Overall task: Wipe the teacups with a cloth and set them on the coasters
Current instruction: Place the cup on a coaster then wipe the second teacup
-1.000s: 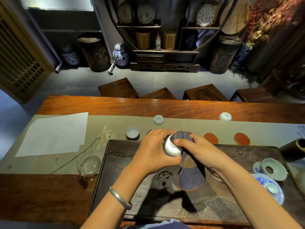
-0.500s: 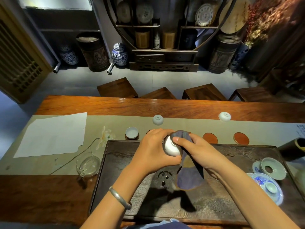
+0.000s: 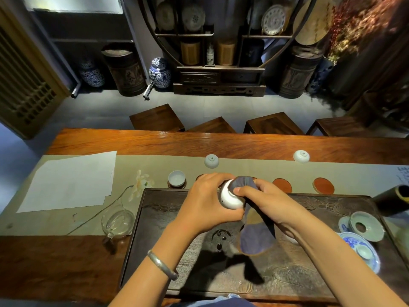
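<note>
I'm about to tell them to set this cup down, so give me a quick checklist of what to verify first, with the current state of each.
1. Cup held firmly: the left hand wraps the white cup - ok.
2. Cloth on the cup: the right hand presses the blue cloth into its mouth - ok.
3. Cup fully dry: inside is covered by the cloth - cannot tell.
4. Free coaster: two red coasters lie bare - ok.
5. Nearer coaster spot: hidden behind the hands - cannot tell.
6. First cup placed: a cup on its coaster stands upright - ok.
</note>
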